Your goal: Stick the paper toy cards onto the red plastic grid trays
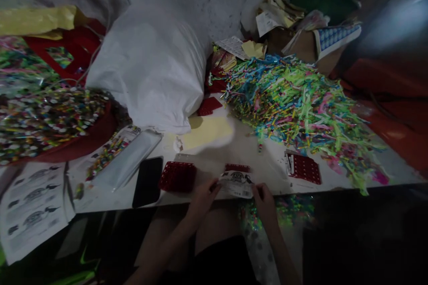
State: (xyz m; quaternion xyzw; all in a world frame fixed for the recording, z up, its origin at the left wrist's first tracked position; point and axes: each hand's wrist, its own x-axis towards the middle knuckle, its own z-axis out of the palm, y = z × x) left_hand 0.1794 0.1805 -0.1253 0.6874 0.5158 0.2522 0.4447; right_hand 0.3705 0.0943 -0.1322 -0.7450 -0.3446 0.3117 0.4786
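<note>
Well, printed sheets [35,207]: they jut past the front edge of the white table [269,162], out of the way of the middle.
Red basin [96,136]: its wall pens in a heap of small colourful pieces [47,120], presumably so they don't roll about.
Dark phone-like slab [148,183]: flat near the front edge; I can't make out what it is.
White sack [150,62]: bulky, stood at the back, which leaves the front free for handwork.
Red stack [178,177]: just left of the hands, likely kept there for easy reach.
Left hand [207,189]: fingers pinched on the left edge of the card.
Printed card [236,182]: between both hands at the table's front edge, held by its sides, perhaps to keep it flat; a red piece [237,168] shows behind it, touching or not I can't tell.
Right hand [263,195]: fingertips closed at the card's right edge, a matching grip.
Red perforated piece [306,169]: set apart, right of that hand, with white printed paper at its left side.
Tasselled pile [301,102]: heaped farther back, seemingly within arm's reach.
</note>
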